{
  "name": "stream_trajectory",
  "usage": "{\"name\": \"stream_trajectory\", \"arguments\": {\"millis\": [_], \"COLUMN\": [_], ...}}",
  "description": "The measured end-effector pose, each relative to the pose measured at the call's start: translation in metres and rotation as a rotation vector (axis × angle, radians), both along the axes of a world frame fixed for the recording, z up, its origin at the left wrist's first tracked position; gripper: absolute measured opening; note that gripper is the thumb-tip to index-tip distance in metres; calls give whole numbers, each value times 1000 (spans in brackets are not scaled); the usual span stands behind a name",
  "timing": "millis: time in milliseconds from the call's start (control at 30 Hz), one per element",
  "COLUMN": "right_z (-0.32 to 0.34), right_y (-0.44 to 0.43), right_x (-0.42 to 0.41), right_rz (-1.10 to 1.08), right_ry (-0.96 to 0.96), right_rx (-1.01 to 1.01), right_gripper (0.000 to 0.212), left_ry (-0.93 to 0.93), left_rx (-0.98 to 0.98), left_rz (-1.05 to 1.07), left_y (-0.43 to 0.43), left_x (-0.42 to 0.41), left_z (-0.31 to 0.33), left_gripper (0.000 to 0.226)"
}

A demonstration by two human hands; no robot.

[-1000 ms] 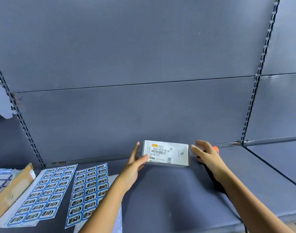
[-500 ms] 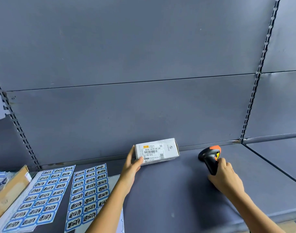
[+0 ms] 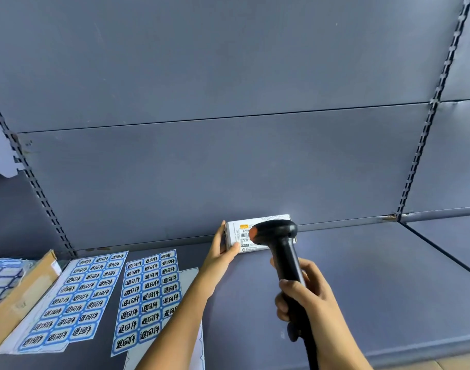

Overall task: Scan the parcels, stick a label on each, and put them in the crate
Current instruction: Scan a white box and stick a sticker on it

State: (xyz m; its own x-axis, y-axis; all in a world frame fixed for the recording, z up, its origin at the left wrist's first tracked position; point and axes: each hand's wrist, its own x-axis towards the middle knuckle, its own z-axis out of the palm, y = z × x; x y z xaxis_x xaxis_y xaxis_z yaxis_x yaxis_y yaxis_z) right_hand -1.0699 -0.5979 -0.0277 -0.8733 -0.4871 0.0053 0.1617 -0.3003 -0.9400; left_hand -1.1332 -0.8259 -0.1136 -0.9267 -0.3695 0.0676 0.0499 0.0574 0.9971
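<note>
The left grip (image 3: 218, 257) holds the white parcel (image 3: 235, 233) at its left end on the shelf (image 3: 375, 284). The right grip (image 3: 304, 299) wraps the black scanner (image 3: 285, 249).

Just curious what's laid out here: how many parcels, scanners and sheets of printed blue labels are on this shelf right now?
parcel: 1
scanner: 1
printed label sheets: 2
Total: 4

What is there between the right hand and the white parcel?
The black scanner: the right hand grips its handle, and its head covers part of the parcel in the head view.
</note>
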Motion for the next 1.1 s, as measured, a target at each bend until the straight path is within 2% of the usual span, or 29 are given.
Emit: {"name": "stream_trajectory", "arguments": {"millis": [367, 500, 567, 667, 733, 800, 900, 1033, 1100], "right_z": [-6, -4, -9, -27, -40, -51, -62, -68, -68], "right_y": [2, 13, 24, 42, 51, 58, 65, 61, 57], "right_x": [-1, -15, -39, -92, -122, -142, -156, -156, -154], "right_rz": [-16, -81, -184, -351, -413, -426, -414, -424, -432], "right_ry": [10, 97, 233, 460, 540, 589, 655, 724, 769], "right_rx": [17, 69, 243, 679, 982, 1185, 1421, 1540, 1659], "right_gripper": [42, 38, 34, 32, 30, 31, 39, 39, 49], "left_ry": [-8, -15, -20, -33, -36, -39, -34, -40, -44], "left_rx": [-7, 17, 36, 26, 20, 17, 19, 28, 29], "left_rz": [15, 21, 20, 18, 20, 24, 22, 17, 18], "left_y": [1, 1, 1, 1, 1, 1, 1, 2, 2], "left_x": [-1, -1, -1, 0, 0, 1, 0, 1, 2], "left_z": [-1, 0, 2, 2, 1, 1, 1, 2, 3], "left_gripper": [69, 68, 66, 65, 63, 62, 61, 62, 64]}}
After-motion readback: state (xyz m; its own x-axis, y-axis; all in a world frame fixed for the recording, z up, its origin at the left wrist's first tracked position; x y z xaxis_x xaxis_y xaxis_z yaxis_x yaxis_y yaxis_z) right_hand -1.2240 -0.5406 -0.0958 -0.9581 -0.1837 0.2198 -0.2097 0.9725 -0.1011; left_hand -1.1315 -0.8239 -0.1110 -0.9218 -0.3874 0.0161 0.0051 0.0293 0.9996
